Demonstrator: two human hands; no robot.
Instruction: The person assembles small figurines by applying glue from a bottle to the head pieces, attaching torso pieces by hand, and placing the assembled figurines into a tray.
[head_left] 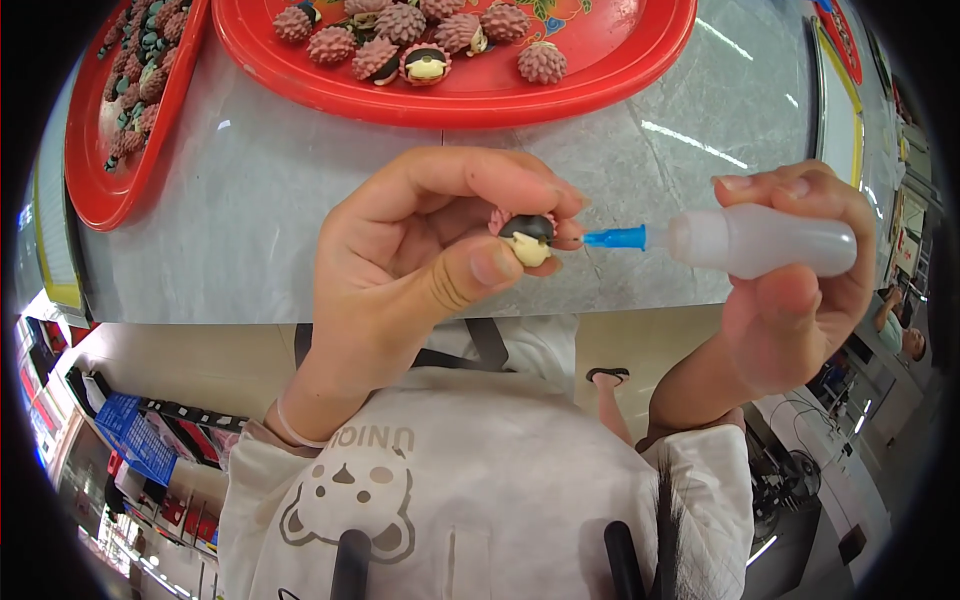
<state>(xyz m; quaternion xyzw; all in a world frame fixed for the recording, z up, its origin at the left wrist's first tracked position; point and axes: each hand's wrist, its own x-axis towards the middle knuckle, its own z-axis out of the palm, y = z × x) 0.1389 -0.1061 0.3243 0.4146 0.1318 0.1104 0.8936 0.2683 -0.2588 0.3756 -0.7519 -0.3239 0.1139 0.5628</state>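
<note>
Between the thumb and fingers of my left hand (390,255) is a small figurine (527,238) with a cream face, a black upper part and pinkish bumps at its edge. My right hand (800,270) grips a translucent white squeeze bottle (765,241), which lies sideways in the fingers. A blue needle tip (615,238) on the bottle points left at the figurine; whether its thin end touches the surface is too small to tell. Both hands are above the near part of the grey table.
A large red tray (430,108) at the far side holds several pinkish bumpy figurines (400,25). Another red tray (90,190) on the left carries many similar pieces. The grey marbled table (270,200) ends just below my hands. Another person (897,325) is at the far right.
</note>
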